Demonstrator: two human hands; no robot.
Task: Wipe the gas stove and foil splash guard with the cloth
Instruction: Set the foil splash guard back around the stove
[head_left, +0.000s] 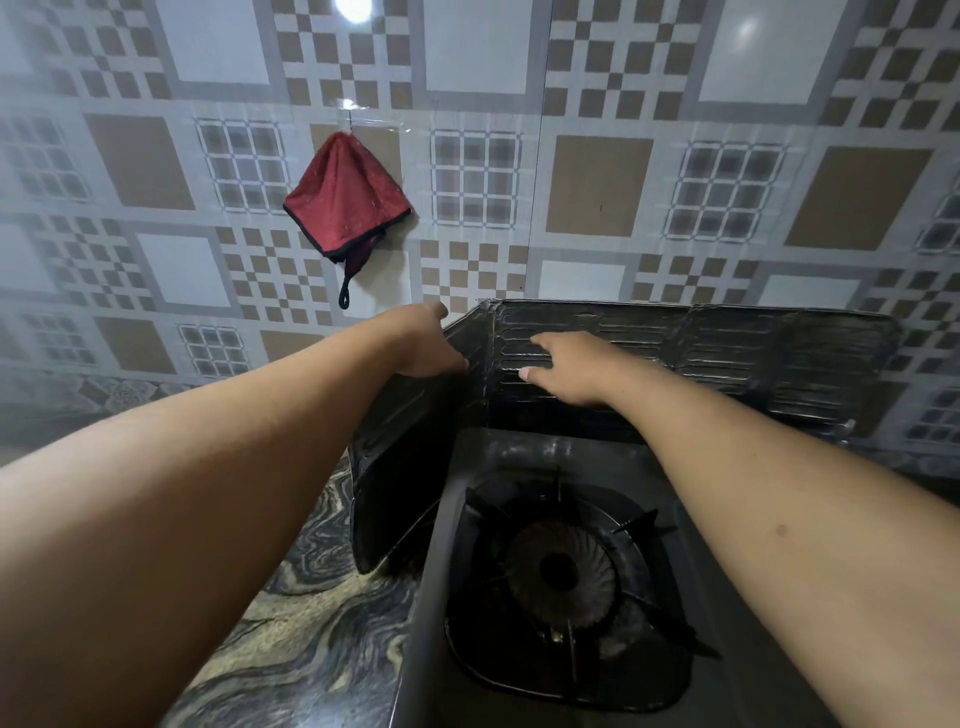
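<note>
A dark gas stove (519, 457) with a round burner (563, 571) sits low in the middle. Behind and to its left stands the dark ribbed foil splash guard (753, 358). My left hand (426, 340) grips the top edge of the guard's left panel, near the fold. Fingers spread, my right hand (566, 364) lies flat against the back panel and holds nothing. The red cloth (345, 197) with black trim hangs from a hook on the tiled wall, above and left of both hands.
Patterned brown and white wall tiles (597, 182) fill the upper view. A marbled dark stone counter (311, 623) runs to the left of the stove. The guard's right panel (831, 374) reaches toward the right wall area.
</note>
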